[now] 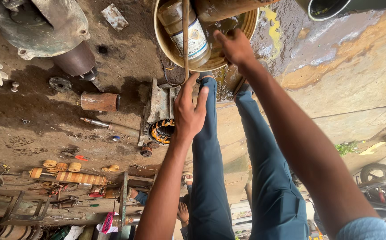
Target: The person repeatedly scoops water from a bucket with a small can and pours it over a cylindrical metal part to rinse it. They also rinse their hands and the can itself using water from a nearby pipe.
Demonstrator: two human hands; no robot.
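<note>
Two hands up at a round metal basin [166, 46] on dirt ground [126, 62], view upside down. Left hand [189, 111]: grip spread, fingers loose, fingertips laid against a thin rusty rod [186, 40] running across the basin; not clearly clamped on it. Right hand [233, 46]: at the basin's rim on the other side, fingers curled over the edge near dark liquid; grip there hard to read, cannot tell whether pinching anything. Inside the basin: a plastic bottle [185, 31] with white label lying on its side, just beside the rod, plus a rusty cylinder [228, 8] at the top edge. Below the hands, own legs in blue trousers [210, 178]. Just beside the left hand, on the ground: a motor stator [162, 130] with orange-and-black windings in a grey housing. Further off: a rusty can [99, 101], a shaft [106, 126], a big grey motor casing [46, 29], a row of orange wire spools [75, 177], scattered tools. Right side: wet concrete with yellow stains [348, 58], motorcycle wheel [381, 175] at the far edge.
</note>
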